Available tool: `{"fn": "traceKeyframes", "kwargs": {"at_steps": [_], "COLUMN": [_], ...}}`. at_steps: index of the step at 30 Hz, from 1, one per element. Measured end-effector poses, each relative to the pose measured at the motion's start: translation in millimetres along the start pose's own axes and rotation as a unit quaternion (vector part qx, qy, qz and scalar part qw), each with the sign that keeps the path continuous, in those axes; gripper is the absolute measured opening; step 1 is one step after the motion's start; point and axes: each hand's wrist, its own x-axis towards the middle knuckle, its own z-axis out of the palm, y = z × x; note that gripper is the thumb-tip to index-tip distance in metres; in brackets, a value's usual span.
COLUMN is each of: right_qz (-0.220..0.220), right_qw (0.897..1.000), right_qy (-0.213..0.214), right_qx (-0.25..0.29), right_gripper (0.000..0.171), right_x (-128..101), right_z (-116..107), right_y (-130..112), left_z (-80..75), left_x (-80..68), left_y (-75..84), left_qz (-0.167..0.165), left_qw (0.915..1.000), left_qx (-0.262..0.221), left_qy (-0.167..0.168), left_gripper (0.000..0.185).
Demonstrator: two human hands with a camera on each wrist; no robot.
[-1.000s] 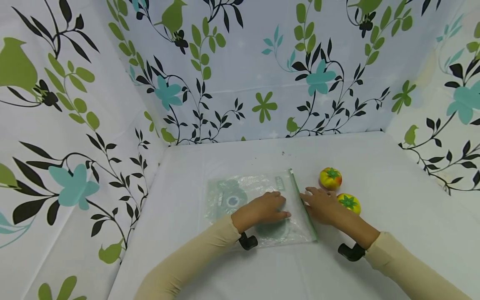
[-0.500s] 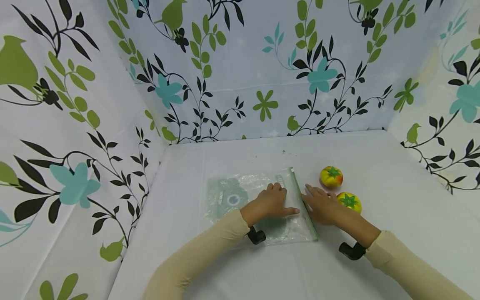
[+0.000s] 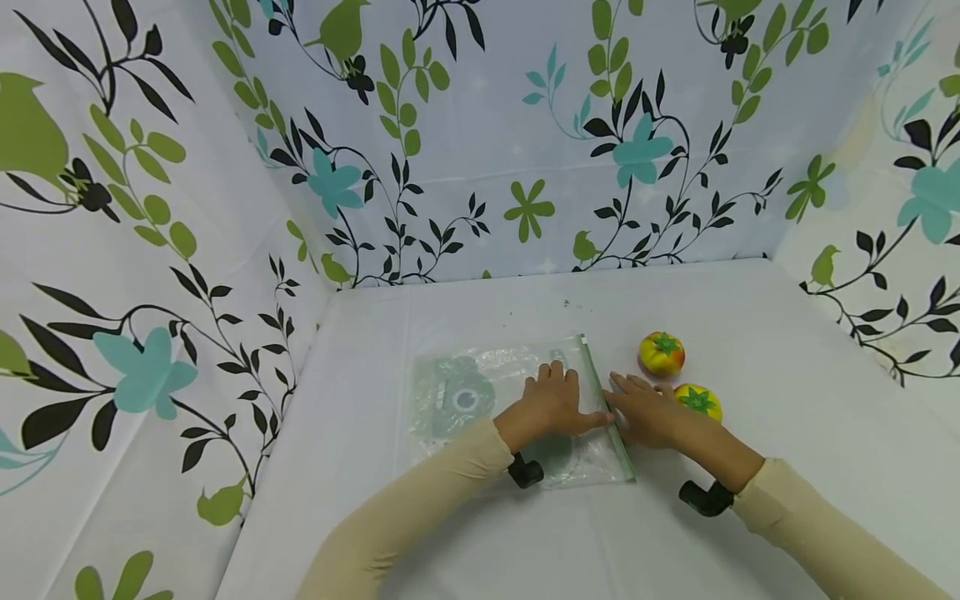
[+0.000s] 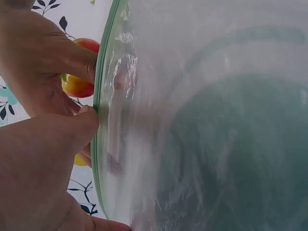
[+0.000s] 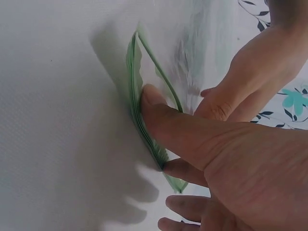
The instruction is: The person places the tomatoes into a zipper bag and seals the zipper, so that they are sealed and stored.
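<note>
A clear plastic zip bag (image 3: 510,365) with green printing lies flat on the white table, its green zip edge (image 3: 625,458) toward the right. My left hand (image 3: 553,403) rests on the bag, fingers spread and straight, with the thumb (image 4: 85,120) reaching to the green edge. At the mouth, my right hand (image 3: 647,412) pinches the lower lip. In the right wrist view the two green edges stand apart, with the right thumb (image 5: 153,103) between them and a fingertip beneath the lower one. The left wrist view shows part of the right hand (image 4: 43,57) through the clear plastic.
Just beyond the right hand sit two yellow-and-red fruit-like things with green leafy tops, a farther fruit (image 3: 662,354) and a nearer fruit (image 3: 698,402), the latter partly covered by the hand. A leaf-and-bird patterned cloth (image 3: 465,150) rises behind and at both sides.
My left hand has slid right across the bag, spreading its fingers, and its thumb has come to the green edge. The right hand and both fruits have stayed nearly still.
</note>
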Motion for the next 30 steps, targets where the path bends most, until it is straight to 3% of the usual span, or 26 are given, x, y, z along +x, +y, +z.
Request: {"fn": "traceKeyframes", "kwargs": {"at_steps": [11,24,30], "right_qz": [0.007,0.017,0.019], "right_qw": [1.000,0.999,0.999], "right_qy": [-0.007,-0.013,-0.018], "right_qx": [0.024,0.028,0.022], "right_gripper": [0.066,0.070,0.074], "right_x": [-1.5,2.0,2.6], "right_z": [3.0,-0.1,-0.5], "right_y": [3.0,-0.2,0.1], "left_z": [11.0,25.6,22.9], "left_x": [4.7,9.2,0.9], "left_y": [4.7,-9.6,-14.1], "left_qz": [-0.013,-0.008,-0.014], "left_qw": [0.9985,0.9971,0.9963], "left_qx": [0.049,0.073,0.083], "left_qy": [0.020,0.016,0.019], "left_gripper": [0.097,0.102,0.105]}}
